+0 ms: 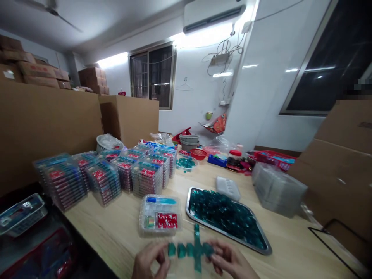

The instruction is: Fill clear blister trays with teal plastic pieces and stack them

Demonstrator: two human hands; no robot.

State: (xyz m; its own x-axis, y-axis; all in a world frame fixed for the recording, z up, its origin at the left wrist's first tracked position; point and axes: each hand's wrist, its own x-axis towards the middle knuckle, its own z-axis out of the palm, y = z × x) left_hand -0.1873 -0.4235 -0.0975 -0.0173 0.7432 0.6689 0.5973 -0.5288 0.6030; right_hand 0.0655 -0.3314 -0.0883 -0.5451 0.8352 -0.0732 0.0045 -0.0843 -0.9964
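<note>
Teal see-through blocks (181, 250) lie in a row at the bottom centre, crossed by an upright teal strip (197, 248). My left hand (151, 259) is at the row's left end, thumb and index finger closed about the end block (171, 249). At the other end, my right hand (229, 259) pinches a teal block (207, 249) between thumb and fingers. Just beyond the row sits a clear plastic case (142, 217) holding a blue pen (161, 200), a red patterned packet (167, 220) and a small yellow-green piece (149, 222).
A metal tray (188, 211) heaped with teal pieces stands right of the case. Stacks of filled clear cases (147, 180) cover the table's left side. A white moulded tray (228, 187) and stacked clear plastic covers (277, 192) stand at the right, by a cardboard box (343, 170).
</note>
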